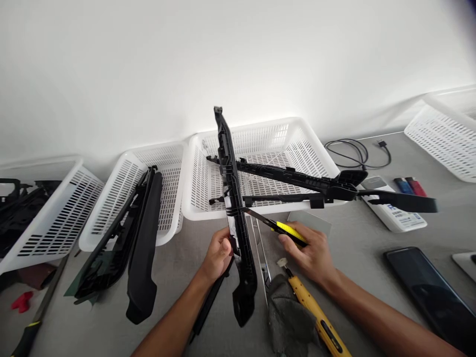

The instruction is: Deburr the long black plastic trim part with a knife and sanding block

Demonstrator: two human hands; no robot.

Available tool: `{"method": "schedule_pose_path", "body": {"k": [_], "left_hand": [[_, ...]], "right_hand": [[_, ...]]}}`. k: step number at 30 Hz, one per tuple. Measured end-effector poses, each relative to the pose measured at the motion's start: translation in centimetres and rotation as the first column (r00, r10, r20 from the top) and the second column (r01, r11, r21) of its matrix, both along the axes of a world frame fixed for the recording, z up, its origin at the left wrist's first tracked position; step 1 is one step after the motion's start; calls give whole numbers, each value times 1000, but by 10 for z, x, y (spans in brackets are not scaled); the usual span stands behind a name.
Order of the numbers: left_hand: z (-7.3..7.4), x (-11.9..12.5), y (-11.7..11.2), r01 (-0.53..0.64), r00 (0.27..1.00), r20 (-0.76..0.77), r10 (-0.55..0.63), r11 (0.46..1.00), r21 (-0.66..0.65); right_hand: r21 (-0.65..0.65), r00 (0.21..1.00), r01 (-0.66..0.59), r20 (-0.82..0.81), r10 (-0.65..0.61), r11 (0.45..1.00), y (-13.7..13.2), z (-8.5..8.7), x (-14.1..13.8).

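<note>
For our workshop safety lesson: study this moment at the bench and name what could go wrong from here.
1. The utility knife in the right hand has its blade on the black trim piece, pointing toward the left hand gripping it; a slip might cut those fingers.
2. The trim piece is held up, not clamped, so it could twist under the blade.
3. The yellow tool lies close under the right forearm and could be knocked.

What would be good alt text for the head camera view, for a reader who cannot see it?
A left hand grips a long black plastic trim part upright while the right hand sets a yellow utility knife blade against it. Behind, a white basket holds similar black parts on a grey table.
</note>
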State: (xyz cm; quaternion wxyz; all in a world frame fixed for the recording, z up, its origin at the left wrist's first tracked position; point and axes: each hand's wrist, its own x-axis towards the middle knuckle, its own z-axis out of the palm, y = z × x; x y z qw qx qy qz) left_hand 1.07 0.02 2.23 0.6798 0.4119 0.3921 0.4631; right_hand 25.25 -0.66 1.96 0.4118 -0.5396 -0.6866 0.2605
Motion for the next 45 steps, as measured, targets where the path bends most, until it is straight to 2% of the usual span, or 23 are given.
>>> {"method": "schedule_pose_path", "body": {"k": [6, 9, 13, 17, 22, 27, 33, 36, 41, 45], "left_hand": [[3, 0, 2, 160, 987, 17, -161, 984, 74], [0, -2, 2, 193, 981, 9, -194, 980, 55], [0, -5, 0, 248, 967, -79, -243, 967, 54], [-1, -5, 1, 234, 967, -127, -222, 968, 94], [-8, -3, 4, 170, 985, -2, -171, 979, 117], [-7, 1, 4, 97, 986, 125, -114, 986, 134], [-3, 2, 2, 76, 972, 221, -77, 997, 15], [-6, 3, 1, 107, 962, 251, -111, 994, 29], [-24, 4, -2, 154, 915, 359, -184, 982, 109], [-32, 2, -3, 179, 872, 439, -215, 976, 123]], "right_hand": [[-7, 1000, -13, 11, 13, 1000, -2, -3, 0], [-9, 1000, -15, 25, 16, 1000, -2, -3, 0], [-11, 999, -17, 27, 18, 1000, -2, -1, -1], [-13, 1000, -14, 23, 14, 1000, -2, -1, -2], [-29, 1000, -11, 13, 11, 1000, -2, -3, 0], [-45, 999, -25, 24, 27, 999, -3, -5, 1], [14, 999, -50, 16, 50, 999, -2, -9, -1], [25, 995, -101, -2, 101, 995, -3, -11, 1], [81, 983, -184, 13, 184, 980, -6, -13, 3], [144, 930, -368, 81, 360, 919, -9, -11, 3]]}}
